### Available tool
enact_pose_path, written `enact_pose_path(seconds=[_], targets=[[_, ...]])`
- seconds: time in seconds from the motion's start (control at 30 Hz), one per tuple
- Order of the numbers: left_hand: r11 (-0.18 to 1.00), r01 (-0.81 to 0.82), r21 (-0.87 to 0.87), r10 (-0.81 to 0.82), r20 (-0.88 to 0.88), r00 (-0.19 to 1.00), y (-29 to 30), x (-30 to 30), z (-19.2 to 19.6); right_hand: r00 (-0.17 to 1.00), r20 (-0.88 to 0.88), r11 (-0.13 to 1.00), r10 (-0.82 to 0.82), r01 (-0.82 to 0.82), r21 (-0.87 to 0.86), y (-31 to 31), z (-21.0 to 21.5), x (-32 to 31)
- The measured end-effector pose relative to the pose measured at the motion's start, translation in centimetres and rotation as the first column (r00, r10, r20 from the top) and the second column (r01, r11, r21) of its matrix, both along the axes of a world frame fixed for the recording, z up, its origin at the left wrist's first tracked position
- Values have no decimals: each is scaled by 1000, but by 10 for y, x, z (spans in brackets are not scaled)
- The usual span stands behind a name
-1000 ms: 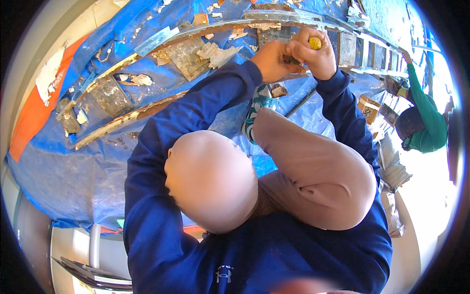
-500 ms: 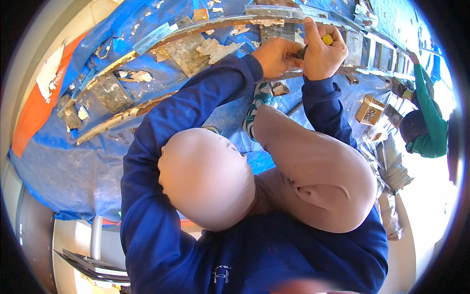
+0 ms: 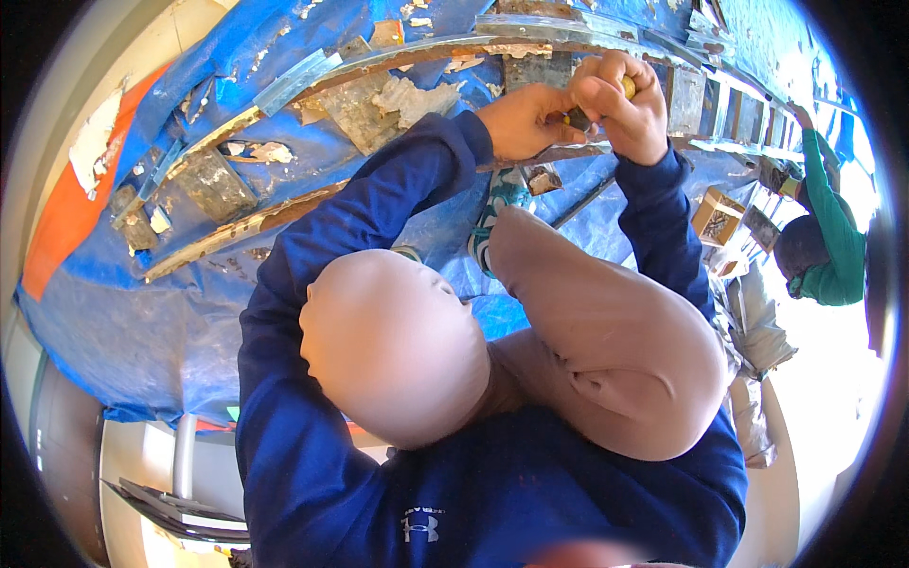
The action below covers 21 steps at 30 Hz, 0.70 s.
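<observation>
At the top of the view, over a long curved metal-edged frame [image 3: 426, 44], my two hands meet. My right hand [image 3: 625, 106] is wrapped round a tool with a yellow-and-black handle [image 3: 628, 87]; its yellow end shows between the fingers. The dark lower part comes out beside the left fingertips. My left hand [image 3: 525, 121] is closed, thumb and fingers pinched together against that dark part. Whether it grips the tool or a small piece beside it is hidden. The tool's tip does not show.
Blue tarp [image 3: 123, 331] covers the floor, with broken flakes [image 3: 417, 99] and worn boards [image 3: 213, 180] on it. To the right stands a small cardboard box [image 3: 718, 216] beside grey bags [image 3: 757, 322]. A person in a green sleeve [image 3: 833, 208] works at the far right.
My right hand has turned and its raised thumb has folded down, with the yellow end slightly lower. My left hand has shifted a little left and down.
</observation>
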<state>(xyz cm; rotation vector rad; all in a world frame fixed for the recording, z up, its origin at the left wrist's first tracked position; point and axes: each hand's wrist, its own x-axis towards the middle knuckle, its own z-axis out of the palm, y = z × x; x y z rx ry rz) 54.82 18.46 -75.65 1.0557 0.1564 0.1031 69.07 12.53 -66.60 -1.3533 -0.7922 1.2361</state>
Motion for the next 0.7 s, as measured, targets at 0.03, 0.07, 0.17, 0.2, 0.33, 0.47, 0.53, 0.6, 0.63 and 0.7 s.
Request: enact_pose_path(seconds=[0.03,0.07,0.17,0.2,0.33,0.47,0.53,0.6,0.63,0.7], targets=[[1000,10,-11,-10,-35,999,1,-1,1,996,87,996,18,-25,88,2,5,-4],[995,-17,101,19,-25,999,2,-3,2,893,450,1000,21,-9,-28,4,12,-8],[931,1,364,29,-76,997,1,-6,11,276,924,944,264,122,-306,-8,52,-17],[901,34,434,10,-98,995,-1,-5,14,293,877,890,380,142,-433,-6,60,-16],[897,-67,436,104,-61,993,-14,0,24,274,736,782,618,-117,-613,4,80,5],[933,-43,356,66,-50,997,-10,6,19,206,616,640,761,-396,-658,18,81,36],[972,-28,233,31,-11,999,-10,10,18,148,595,580,790,-496,-647,15,83,42],[998,46,52,-41,-102,994,-11,15,18,39,672,562,739,-586,-584,10,86,41],[996,9,91,1,-104,995,-13,16,19,-32,715,557,699,-603,-571,10,87,41],[971,-38,236,71,-133,989,-16,18,22,97,735,681,671,-473,-559,9,90,37]])
